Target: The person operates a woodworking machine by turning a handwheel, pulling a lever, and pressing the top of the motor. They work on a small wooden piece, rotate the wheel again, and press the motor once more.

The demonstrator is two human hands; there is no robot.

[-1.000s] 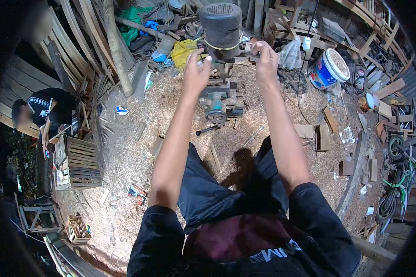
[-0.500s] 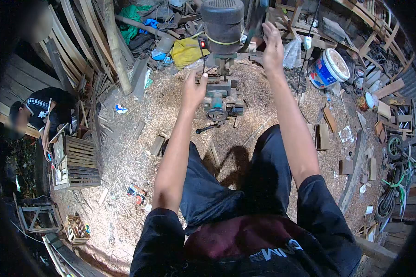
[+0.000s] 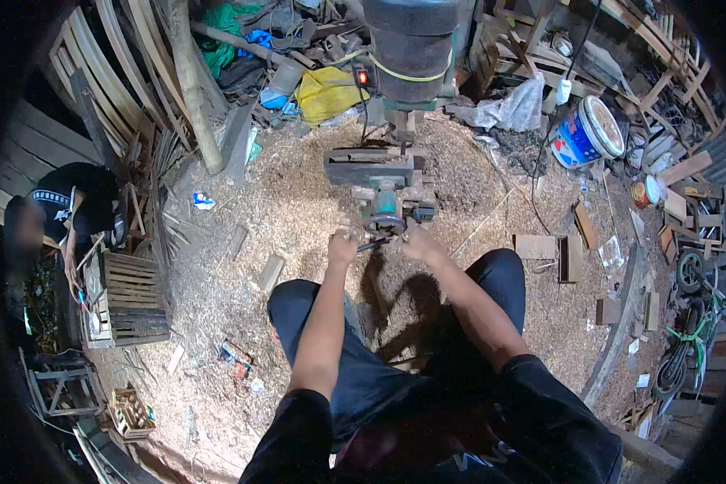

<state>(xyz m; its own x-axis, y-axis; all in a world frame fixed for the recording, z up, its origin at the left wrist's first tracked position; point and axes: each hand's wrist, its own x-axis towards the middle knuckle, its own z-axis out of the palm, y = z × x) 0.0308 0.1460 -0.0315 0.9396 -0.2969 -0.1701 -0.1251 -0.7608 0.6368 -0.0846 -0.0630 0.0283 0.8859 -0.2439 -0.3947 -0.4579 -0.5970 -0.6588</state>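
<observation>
My left hand [image 3: 343,246] is closed around the end of a black lever [image 3: 371,244] below the vice. My right hand [image 3: 419,244] is closed beside the lower right edge of the round handwheel [image 3: 385,223]; what its fingers hold is hidden. Just beyond both hands is the machine vice [image 3: 386,196] with its green body. A slotted wooden piece [image 3: 369,173] lies across the vice. Over its right end points the drill bit [image 3: 402,147], beneath the large dark motor housing [image 3: 410,48] of a drill press.
Wood shavings [image 3: 234,218] cover the floor. A switch with a red light [image 3: 362,77] hangs left of the motor. A white-and-blue bucket [image 3: 577,137] and wood offcuts [image 3: 535,246] lie right. At far left a person [image 3: 77,202] bends over a slatted crate [image 3: 133,294].
Both hands have come down from beside the machine to the lever and handwheel, and are now closed. The view has shifted, so the machine appears larger and further right.
</observation>
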